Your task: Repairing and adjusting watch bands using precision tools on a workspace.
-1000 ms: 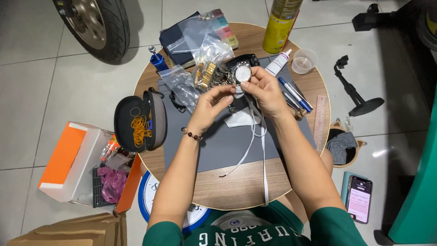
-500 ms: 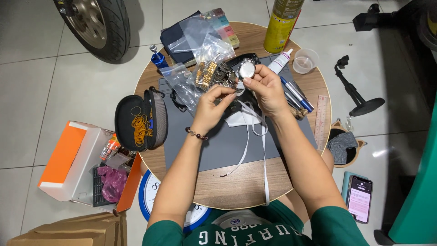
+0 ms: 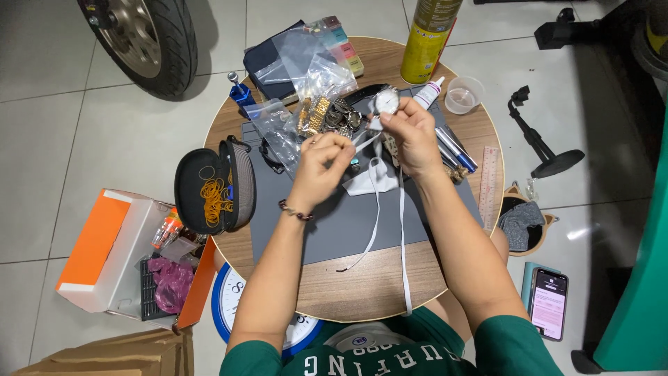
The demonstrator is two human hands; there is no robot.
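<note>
Above the round table's (image 3: 362,292) far edge, the right hand (image 3: 410,136) pinches a white-dialled watch (image 3: 387,102). The left hand (image 3: 323,157) pinches something too small to tell. Fitting work seems underway; steady alignment comes next.

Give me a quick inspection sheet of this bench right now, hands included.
Surface: round wooden table with grey mat.
Job's things: wristwatch held up in right hand; left hand pinched shut beside it, its contents too small to tell.
Clutter: plastic bags, open black case of orange rubber bands, yellow spray can, glue tube, plastic cup, pens.
Cables: white straps hanging.
Surroundings: tyre, orange box, phone, wall clock.
</note>
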